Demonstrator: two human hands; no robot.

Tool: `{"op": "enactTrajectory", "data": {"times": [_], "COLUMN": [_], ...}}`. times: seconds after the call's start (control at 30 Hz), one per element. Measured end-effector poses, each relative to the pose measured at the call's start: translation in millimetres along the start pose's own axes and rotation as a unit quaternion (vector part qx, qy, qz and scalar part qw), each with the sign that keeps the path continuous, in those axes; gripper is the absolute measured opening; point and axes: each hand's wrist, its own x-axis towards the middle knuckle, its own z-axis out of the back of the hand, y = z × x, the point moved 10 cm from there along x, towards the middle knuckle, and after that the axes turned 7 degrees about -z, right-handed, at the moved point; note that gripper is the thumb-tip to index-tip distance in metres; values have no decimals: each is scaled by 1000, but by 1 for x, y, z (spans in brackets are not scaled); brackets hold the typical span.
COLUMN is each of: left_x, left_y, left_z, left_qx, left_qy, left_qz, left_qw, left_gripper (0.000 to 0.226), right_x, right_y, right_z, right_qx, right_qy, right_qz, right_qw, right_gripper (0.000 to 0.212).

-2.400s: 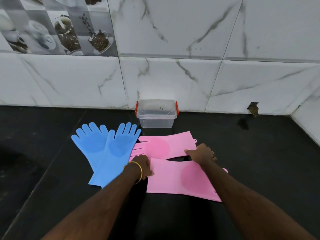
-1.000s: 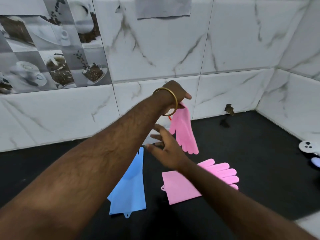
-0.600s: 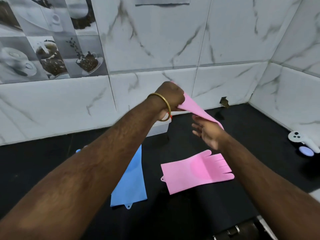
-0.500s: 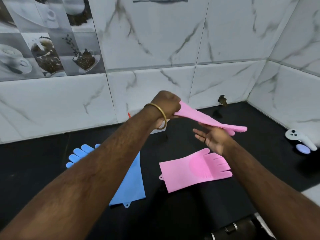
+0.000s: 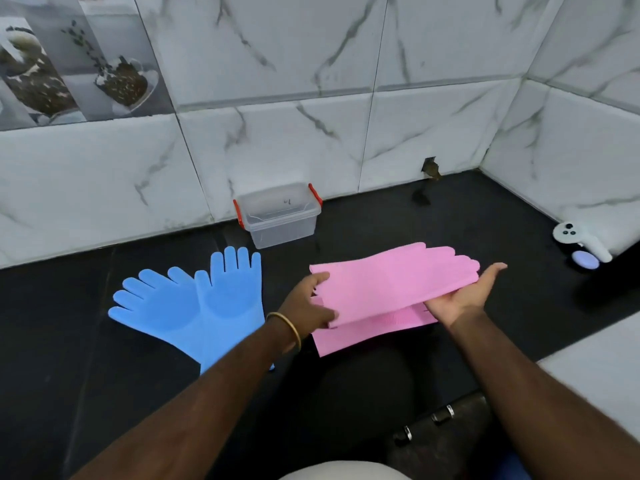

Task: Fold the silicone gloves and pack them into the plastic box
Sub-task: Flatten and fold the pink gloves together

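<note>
Holding the upper pink glove (image 5: 391,278) flat above the lower pink glove (image 5: 374,329): left hand (image 5: 308,303) pinches its cuff, right hand (image 5: 464,296) supports open-palmed, evidently to stack them aligned.

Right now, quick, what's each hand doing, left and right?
Left hand: closed on the cuff end of the upper pink glove.
Right hand: open, palm up, supporting that glove's finger end.

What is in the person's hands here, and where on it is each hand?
A pink glove: the left hand pinches its cuff end, while the right hand, palm up, supports its finger end from below.
</note>
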Motion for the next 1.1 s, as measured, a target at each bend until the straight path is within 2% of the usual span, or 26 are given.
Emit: {"op": "enactTrajectory", "data": {"times": [0.03,0.13,0.2,0.47,0.57,0.63,0.7,0.8,0.87,0.9,0.93,1.0,1.1], "left_x": [-2,-5,-6,-5,-3,-3,-2,2,8,12,16,27,40], "left_y": [12,45,60,78,78,80,82,82,78,74,71,66,58], "left_z": [-5,-13,-15,-19,-18,-17,-17,-8,3,9,15,22,27], "left_qx": [24,102,130,165,194,211,224,226,216,227,249,292,329], "left_qy": [6,18,24,23,21,13,9,-21,-67,-87,-100,-102,-96], "left_qz": [2,27,45,70,66,71,80,100,103,102,102,107,97], "left_qw": [1000,994,990,984,979,975,971,969,969,965,958,945,934], "left_gripper": [82,90,92,95,96,99,104,111,103,94,83,66,41], "right_x": [0,3,5,19,23,24,21,12,13,16,21,35,54], "right_y": [-4,-13,-15,-26,-16,5,32,67,81,84,84,78,63], "right_z": [6,23,34,50,56,62,61,53,49,49,51,54,47], "right_qx": [-8,-27,-40,-83,-175,-279,-375,-521,-620,-656,-681,-709,-721], "right_qy": [-4,-25,-50,-83,-109,-150,-182,-217,-245,-257,-263,-247,-174], "right_qz": [-6,-9,2,-18,-10,40,123,228,242,225,195,118,39], "right_qw": [1000,999,998,993,978,948,901,793,705,673,655,650,669], "right_gripper": [94,54,41,39,34,24,23,40,44,47,52,59,38]}}
